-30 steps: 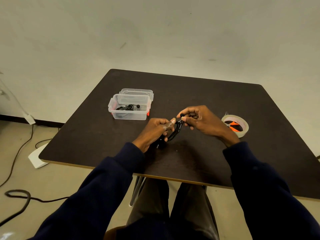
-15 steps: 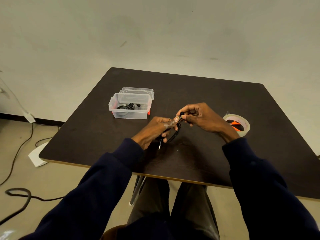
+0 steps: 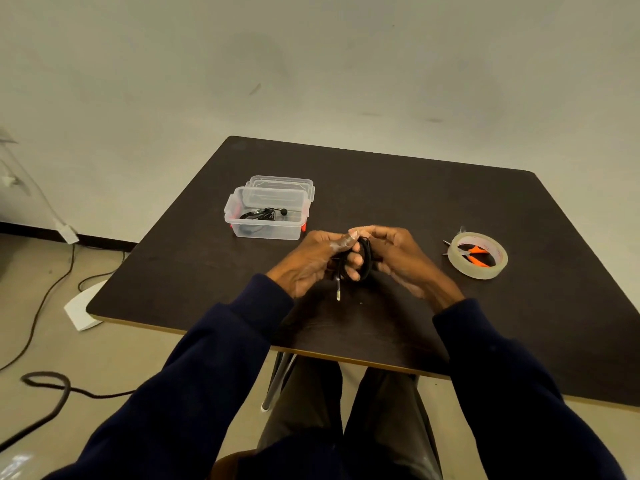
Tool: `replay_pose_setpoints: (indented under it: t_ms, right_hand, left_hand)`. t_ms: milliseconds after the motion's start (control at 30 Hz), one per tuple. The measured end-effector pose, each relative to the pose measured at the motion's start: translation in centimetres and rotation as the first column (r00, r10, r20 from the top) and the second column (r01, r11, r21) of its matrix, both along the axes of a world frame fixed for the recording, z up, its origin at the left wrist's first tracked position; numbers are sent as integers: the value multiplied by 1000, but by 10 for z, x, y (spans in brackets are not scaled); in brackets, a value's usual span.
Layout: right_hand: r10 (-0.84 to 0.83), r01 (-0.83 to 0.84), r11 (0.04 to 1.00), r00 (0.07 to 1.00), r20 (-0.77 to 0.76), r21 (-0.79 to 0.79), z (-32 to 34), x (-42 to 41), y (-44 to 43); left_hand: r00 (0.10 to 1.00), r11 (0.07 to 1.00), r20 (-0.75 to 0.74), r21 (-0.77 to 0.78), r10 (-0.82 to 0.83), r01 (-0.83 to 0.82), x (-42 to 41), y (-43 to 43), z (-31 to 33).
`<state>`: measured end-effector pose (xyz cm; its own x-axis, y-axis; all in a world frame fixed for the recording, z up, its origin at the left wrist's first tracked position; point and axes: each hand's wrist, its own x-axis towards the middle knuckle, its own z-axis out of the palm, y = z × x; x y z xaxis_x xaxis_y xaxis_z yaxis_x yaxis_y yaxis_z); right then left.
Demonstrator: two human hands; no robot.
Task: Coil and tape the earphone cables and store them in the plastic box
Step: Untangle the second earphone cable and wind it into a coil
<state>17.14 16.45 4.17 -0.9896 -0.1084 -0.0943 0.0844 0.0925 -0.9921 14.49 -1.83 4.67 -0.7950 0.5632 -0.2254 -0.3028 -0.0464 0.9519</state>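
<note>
A coiled black earphone cable (image 3: 364,258) is held between both hands above the middle of the dark table (image 3: 415,202). My left hand (image 3: 308,261) grips the coil from the left, a strip of clear tape stuck to its thumb. My right hand (image 3: 398,258) pinches the coil from the right, fingertips meeting the left thumb. The cable's metal plug (image 3: 338,293) hangs below the hands. The clear plastic box (image 3: 266,216) stands open to the left, holding another black earphone (image 3: 265,213).
The box's lid (image 3: 282,183) lies behind the box. A roll of clear tape (image 3: 478,256) sits at the right with orange-handled cutters (image 3: 475,255) inside its ring. Cables trail on the floor at the left.
My right hand has moved in close against my left, and the coil is now held upright between them. The plug hangs lower.
</note>
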Motion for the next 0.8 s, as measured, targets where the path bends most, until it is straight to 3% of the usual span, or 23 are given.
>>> replay_pose_setpoints:
  t_ms: [167,267,400,567,800]
  right_hand:
    - [-33,113,930,974,224,-351,-7,18,-11]
    - [33,108,871,960,276,-480,-8,31,-18]
    - [22,71,905,977,214,-418,-13,37,-26]
    - [-179,228,916,969,171,-330,-19,36,-23]
    - [-245,381,809,910,334,-447,-19,24,-14]
  left_hand:
    - [985,984,70,72,156,-161,-5,-3,3]
    - [966,961,124,134,225,-241,-7,-1,7]
    - [949,942,186,174,253,-286,-9,5,12]
    - [947,944,199,161,253,-287,-8,8,19]
    - [908,924,318,179,272,-339,-5,18,23]
